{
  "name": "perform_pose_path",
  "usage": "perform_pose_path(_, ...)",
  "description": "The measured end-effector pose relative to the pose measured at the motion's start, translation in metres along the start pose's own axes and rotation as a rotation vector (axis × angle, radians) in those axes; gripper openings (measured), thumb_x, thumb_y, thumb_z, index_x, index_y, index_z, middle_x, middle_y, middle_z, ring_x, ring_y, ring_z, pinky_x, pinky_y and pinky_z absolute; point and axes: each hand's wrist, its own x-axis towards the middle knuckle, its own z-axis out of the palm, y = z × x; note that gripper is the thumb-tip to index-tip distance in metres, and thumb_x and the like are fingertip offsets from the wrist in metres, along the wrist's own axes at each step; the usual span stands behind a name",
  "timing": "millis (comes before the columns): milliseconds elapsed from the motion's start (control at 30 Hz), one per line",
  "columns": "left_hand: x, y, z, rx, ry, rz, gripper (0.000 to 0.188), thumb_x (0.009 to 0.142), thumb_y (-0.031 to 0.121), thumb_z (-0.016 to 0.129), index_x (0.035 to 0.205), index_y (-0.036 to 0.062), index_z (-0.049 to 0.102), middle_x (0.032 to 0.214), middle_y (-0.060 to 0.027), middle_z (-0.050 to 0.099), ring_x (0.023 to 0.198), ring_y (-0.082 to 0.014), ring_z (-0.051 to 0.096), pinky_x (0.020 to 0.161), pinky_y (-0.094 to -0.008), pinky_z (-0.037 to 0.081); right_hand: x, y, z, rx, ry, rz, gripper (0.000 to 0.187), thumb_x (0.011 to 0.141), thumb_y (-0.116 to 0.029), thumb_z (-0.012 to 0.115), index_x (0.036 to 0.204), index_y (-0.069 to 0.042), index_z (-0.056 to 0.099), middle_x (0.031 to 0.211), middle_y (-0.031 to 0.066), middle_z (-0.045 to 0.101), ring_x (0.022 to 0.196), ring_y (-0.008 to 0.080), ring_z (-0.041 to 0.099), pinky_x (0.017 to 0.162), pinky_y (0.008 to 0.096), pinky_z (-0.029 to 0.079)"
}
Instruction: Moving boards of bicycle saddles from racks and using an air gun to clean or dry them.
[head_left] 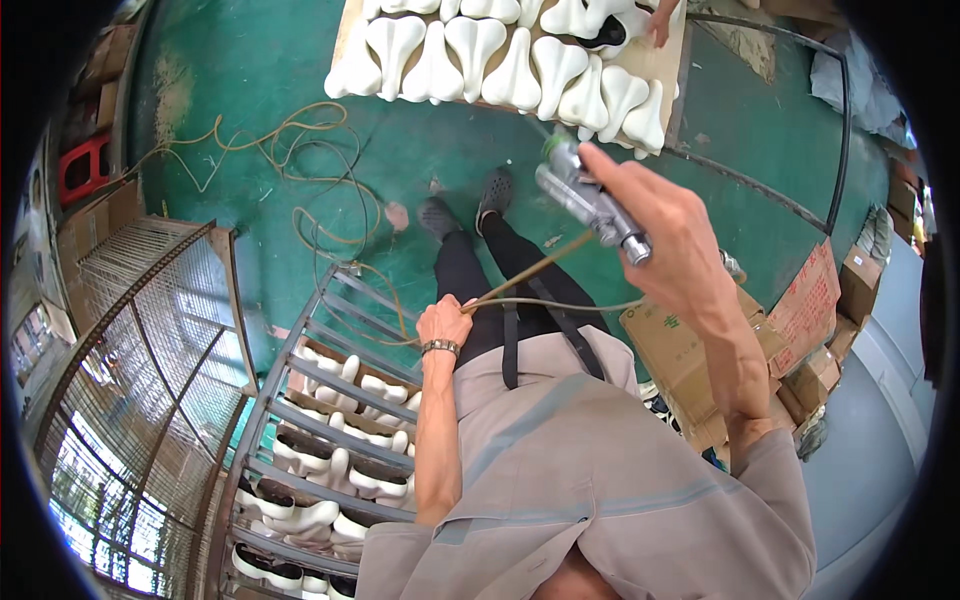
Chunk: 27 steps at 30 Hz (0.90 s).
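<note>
My right hand (668,218) is wrapped round a metal spray gun (590,205), raised at the right with its nozzle toward the table. My left hand (445,322), with a watch on the wrist, is closed on a tan hose (535,268) in front of my waist. One length of the hose rises toward the gun. Beyond the gun, white saddle-shaped pieces (475,48) stand in rows on a wooden board (676,52). Another person's hand (660,24) reaches to a piece with a dark underside at the far right of the board.
Hose coils (335,185) lie on the green floor at the left. A grey metal rack (318,330) holding more white pieces stands beside my left arm, near a wire-mesh frame (150,350). Cardboard boxes (680,350) sit at my right, and a red plastic stool (84,170) stands far left.
</note>
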Motion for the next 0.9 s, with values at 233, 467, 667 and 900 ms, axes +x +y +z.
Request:
perform_pose_path(233,0.001,-0.015,0.001,0.034,-0.025,0.044,0.05,0.095,0.057,0.067,0.093,0.0074,0.075,0.093,-0.0237,0.076,0.094,-0.0455,0.072,0.081,-0.0536,0.056,-0.02,-0.021,0.002,-0.021,-0.18,0.043,0.076,0.07,0.017,0.068,0.142,-0.006,0.061,0.109,0.0167,0.072,0.093,0.0404,0.068,0.082,0.043,0.054)
perform_pose_path(467,0.001,-0.043,0.011,0.011,-0.024,0.092,0.053,0.093,0.061,0.069,0.091,0.0082,0.075,0.092,-0.024,0.075,0.094,-0.0459,0.071,0.08,-0.0534,0.056,-0.029,-0.028,0.018,-0.095,0.096,0.084,0.078,0.07,0.011,0.071,0.145,-0.007,0.057,0.104,0.0145,0.069,0.091,0.0374,0.069,0.077,0.0451,0.055)
perform_pose_path(667,-0.011,-0.043,0.004,0.08,-0.086,0.136,0.05,0.095,0.057,0.067,0.093,0.007,0.074,0.094,-0.0233,0.076,0.094,-0.0457,0.072,0.082,-0.0536,0.056,-0.053,-0.037,0.025,-0.1,-0.141,0.174,0.08,0.07,0.014,0.071,0.146,-0.006,0.059,0.109,0.0175,0.071,0.093,0.0392,0.068,0.081,0.0424,0.054)
perform_pose_path(900,-0.017,-0.03,0.014,0.058,-0.055,0.156,0.05,0.096,0.056,0.067,0.092,0.0063,0.075,0.092,-0.024,0.075,0.092,-0.0462,0.072,0.08,-0.0544,0.056,-0.035,-0.013,0.025,-0.118,0.128,0.104,0.078,0.073,0.012,0.07,0.147,-0.007,0.057,0.107,0.0168,0.07,0.091,0.0389,0.068,0.08,0.0441,0.053)
